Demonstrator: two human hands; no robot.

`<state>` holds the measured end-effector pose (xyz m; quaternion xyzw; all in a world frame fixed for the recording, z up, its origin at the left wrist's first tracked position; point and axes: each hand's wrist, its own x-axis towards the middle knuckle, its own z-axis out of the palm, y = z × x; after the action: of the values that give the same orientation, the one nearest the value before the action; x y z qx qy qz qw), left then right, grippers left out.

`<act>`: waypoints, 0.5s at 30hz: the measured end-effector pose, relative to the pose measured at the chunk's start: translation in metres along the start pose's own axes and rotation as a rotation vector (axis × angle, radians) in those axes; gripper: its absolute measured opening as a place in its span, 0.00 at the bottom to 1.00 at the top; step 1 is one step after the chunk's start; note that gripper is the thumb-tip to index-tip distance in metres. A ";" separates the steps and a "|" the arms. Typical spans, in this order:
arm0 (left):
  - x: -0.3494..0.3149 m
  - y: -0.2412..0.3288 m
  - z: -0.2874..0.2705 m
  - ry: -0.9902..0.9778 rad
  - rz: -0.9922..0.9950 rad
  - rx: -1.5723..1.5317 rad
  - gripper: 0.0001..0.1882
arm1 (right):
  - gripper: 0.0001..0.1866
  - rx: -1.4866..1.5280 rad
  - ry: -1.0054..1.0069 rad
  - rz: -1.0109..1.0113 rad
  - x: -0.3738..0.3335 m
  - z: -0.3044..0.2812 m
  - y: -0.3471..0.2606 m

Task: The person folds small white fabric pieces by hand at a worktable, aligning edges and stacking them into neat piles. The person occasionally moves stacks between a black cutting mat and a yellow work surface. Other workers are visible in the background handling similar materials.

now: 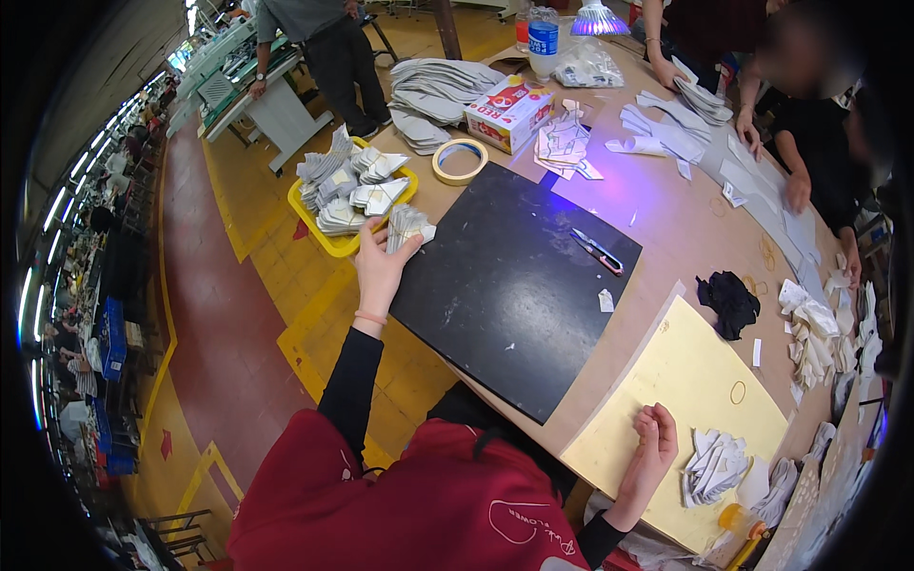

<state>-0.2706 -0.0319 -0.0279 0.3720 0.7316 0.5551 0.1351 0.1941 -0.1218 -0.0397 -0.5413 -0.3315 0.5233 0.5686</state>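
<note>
My left hand [383,266] is closed on a small stack of white cut pieces [407,228], at the left corner of a black mat [505,305]. Right beside it stands a yellow basket [345,249] filled with several similar bundles of white pieces [347,186]. My right hand [653,447], fingers loosely curled and apart, is over a pale yellow board [628,400] and holds nothing that I can see. To its right a pile of white pieces [714,466] lies on that board. Thread snips [598,251] rest on the mat's far right part.
A tape roll [460,162], a red-and-white box [509,112], stacked grey-white panels [438,90] and a bottle [543,48] stand along the far side. A lit lamp [598,19] hangs there. Black cloth [728,305] lies right. Other people's hands [747,133] handle pieces at far right.
</note>
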 end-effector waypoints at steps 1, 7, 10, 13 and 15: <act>0.001 -0.002 -0.002 -0.040 -0.025 0.023 0.44 | 0.15 0.000 0.001 0.001 0.000 0.000 0.000; 0.000 -0.011 -0.011 -0.148 -0.010 0.044 0.45 | 0.15 -0.002 0.006 0.013 -0.001 0.000 -0.001; -0.002 -0.009 -0.013 -0.176 -0.047 -0.016 0.43 | 0.15 -0.011 0.001 0.011 -0.001 0.001 -0.004; -0.001 -0.011 -0.013 -0.205 -0.074 -0.062 0.39 | 0.15 -0.012 -0.008 0.008 -0.001 0.002 -0.004; -0.001 -0.014 -0.014 -0.195 -0.088 -0.094 0.36 | 0.15 -0.002 -0.021 0.006 0.000 0.002 -0.003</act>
<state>-0.2839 -0.0443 -0.0364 0.3850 0.7040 0.5434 0.2470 0.1935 -0.1207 -0.0361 -0.5374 -0.3364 0.5305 0.5627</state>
